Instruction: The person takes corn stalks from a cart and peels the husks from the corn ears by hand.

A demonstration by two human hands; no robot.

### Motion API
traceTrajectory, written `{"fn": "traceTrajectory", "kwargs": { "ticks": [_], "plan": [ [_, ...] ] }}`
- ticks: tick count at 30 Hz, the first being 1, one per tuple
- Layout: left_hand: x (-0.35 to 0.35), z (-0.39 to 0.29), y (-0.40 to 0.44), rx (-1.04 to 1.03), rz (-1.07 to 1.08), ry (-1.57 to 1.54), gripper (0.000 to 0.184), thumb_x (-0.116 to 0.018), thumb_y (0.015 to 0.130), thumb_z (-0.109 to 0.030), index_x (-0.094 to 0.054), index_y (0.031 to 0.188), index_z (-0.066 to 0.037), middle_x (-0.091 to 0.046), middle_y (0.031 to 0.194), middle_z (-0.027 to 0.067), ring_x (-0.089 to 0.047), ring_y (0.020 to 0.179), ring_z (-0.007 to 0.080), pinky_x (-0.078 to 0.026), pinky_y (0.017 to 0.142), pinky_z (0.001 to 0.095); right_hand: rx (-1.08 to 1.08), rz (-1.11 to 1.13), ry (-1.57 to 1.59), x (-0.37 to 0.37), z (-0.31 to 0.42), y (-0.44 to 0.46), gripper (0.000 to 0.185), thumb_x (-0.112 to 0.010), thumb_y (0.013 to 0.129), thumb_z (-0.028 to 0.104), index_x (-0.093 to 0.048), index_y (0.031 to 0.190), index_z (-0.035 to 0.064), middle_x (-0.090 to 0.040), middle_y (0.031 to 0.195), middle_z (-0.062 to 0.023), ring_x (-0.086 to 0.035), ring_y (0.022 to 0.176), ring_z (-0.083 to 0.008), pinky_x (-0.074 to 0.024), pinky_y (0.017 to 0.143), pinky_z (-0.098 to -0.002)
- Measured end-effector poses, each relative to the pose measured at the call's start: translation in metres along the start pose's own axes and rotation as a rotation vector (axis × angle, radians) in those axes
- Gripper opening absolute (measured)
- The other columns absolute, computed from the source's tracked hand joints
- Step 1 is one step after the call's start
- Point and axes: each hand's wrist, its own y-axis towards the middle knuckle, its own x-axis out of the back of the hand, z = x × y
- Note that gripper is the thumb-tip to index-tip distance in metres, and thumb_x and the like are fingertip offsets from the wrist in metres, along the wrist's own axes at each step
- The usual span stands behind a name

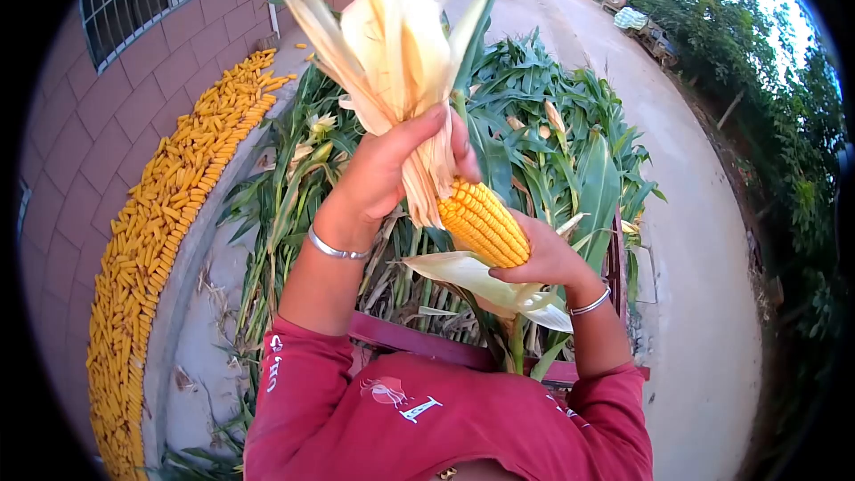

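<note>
Gripping the pale husk [392,49] is the left hand [392,158], while the right hand [554,254] is wrapped round one end of the cob [484,223]. It's up above the stalks [543,165], yellow kernels showing between both hands. Big corn pile [169,240] is left of the stalks along the wall [111,125], road [690,240] off to their right.

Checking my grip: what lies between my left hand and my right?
Head view: pale husk by the left hand, then yellow corn kernels up to the right hand.
</note>
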Motion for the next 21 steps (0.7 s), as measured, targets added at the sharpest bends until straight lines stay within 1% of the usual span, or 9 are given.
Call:
{"fn": "traceTrajectory", "kwargs": {
  "ticks": [1,3,4,7,9,11,16,19,21],
  "plan": [
    [0.003,0.003,0.0,0.001,-0.008,-0.004,0.04,-0.041,0.098,-0.038,-0.053,0.078,-0.007,-0.056,0.063,0.0058,-0.057,0.062,0.0195,-0.047,0.066,0.0308,-0.005,0.008,0.001,0.002,0.001,0.0,0.063,-0.08,0.065,0.017,-0.052,0.119,0.0024,-0.064,0.1,-0.0077,-0.06,0.091,-0.0143,-0.0463,0.085,-0.0288],
    [0.01,0.009,0.004,-0.003,0.138,-0.262,0.044,-0.036,0.101,-0.037,-0.042,0.064,-0.013,-0.04,0.049,-0.0032,-0.04,0.046,0.0111,-0.037,0.054,0.0254,-0.001,0.045,0.006,0.004,0.0,0.001,0.062,-0.079,0.065,0.016,-0.053,0.119,0.0023,-0.063,0.101,-0.0072,-0.059,0.092,-0.0137,-0.0452,0.086,-0.0273],
    [-0.001,0.008,0.003,-0.062,0.0,-0.255,0.048,-0.032,0.102,-0.037,-0.032,0.058,-0.017,-0.025,0.045,-0.0077,-0.025,0.041,0.0076,-0.028,0.05,0.0236,-0.002,0.048,0.009,0.002,-0.001,0.003,0.062,-0.079,0.065,0.016,-0.053,0.119,0.0023,-0.063,0.101,-0.0072,-0.059,0.092,-0.0137,-0.0452,0.086,-0.0273],
    [0.007,0.019,0.019,-0.26,-0.108,-0.55,0.048,-0.033,0.102,-0.037,-0.032,0.058,-0.017,-0.025,0.046,-0.0073,-0.024,0.042,0.0081,-0.028,0.049,0.0244,0.011,-0.006,-0.036,-0.014,-0.006,0.009,0.062,-0.08,0.065,0.014,-0.053,0.119,0.0014,-0.063,0.103,-0.0061,-0.058,0.093,-0.0125,-0.0444,0.086,-0.0257],
    [0.013,0.023,0.032,-0.333,-0.083,-0.554,0.047,-0.035,0.101,-0.037,-0.031,0.058,-0.017,-0.023,0.046,-0.0068,-0.022,0.043,0.0089,-0.026,0.049,0.0256,-0.011,-0.16,0.347,-0.039,-0.015,0.018,0.058,-0.08,0.066,0.012,-0.055,0.117,0.0002,-0.062,0.104,-0.0051,-0.058,0.093,-0.0115,-0.0441,0.086,-0.0252],
    [0.017,0.027,0.046,-0.365,-0.083,-0.59,0.047,-0.037,0.1,-0.036,-0.031,0.058,-0.017,-0.024,0.047,-0.0062,-0.023,0.044,0.0096,-0.027,0.05,0.0265,-0.044,-0.244,0.493,-0.062,-0.021,0.026,0.052,-0.079,0.068,0.009,-0.055,0.114,0.0012,-0.063,0.099,-0.0042,-0.059,0.087,-0.0108,-0.0469,0.082,-0.0263],
    [0.018,0.037,0.071,-0.227,-0.107,-0.544,0.046,-0.042,0.099,-0.032,-0.03,0.057,-0.016,-0.024,0.047,-0.0043,-0.026,0.044,0.0121,-0.028,0.05,0.0276,0.022,-0.417,0.929,-0.108,-0.033,0.042,0.043,-0.072,0.073,0.001,-0.053,0.111,0.0022,-0.062,0.092,-0.0049,-0.062,0.083,-0.0134,-0.0513,0.074,-0.0279],
    [0.026,0.049,0.077,-0.131,-0.196,-0.507,0.046,-0.041,0.099,-0.03,-0.031,0.056,-0.016,-0.024,0.047,-0.0043,-0.024,0.044,0.0119,-0.028,0.051,0.027,0.03,-0.426,1.071,-0.119,-0.033,0.044,0.043,-0.07,0.073,-0.003,-0.052,0.111,0.0015,-0.061,0.088,-0.0041,-0.062,0.082,-0.0141,-0.0519,0.073,-0.0287],
    [0.031,0.053,0.072,-0.109,-0.265,-0.476,0.046,-0.042,0.099,-0.03,-0.031,0.057,-0.016,-0.024,0.047,-0.0046,-0.024,0.044,0.0116,-0.028,0.05,0.027,0.027,-0.427,0.976,-0.112,-0.034,0.041,0.048,-0.071,0.073,0.0,-0.048,0.116,0.0018,-0.06,0.094,-0.0059,-0.062,0.085,-0.0155,-0.0519,0.075,-0.0299]
  ]
}}
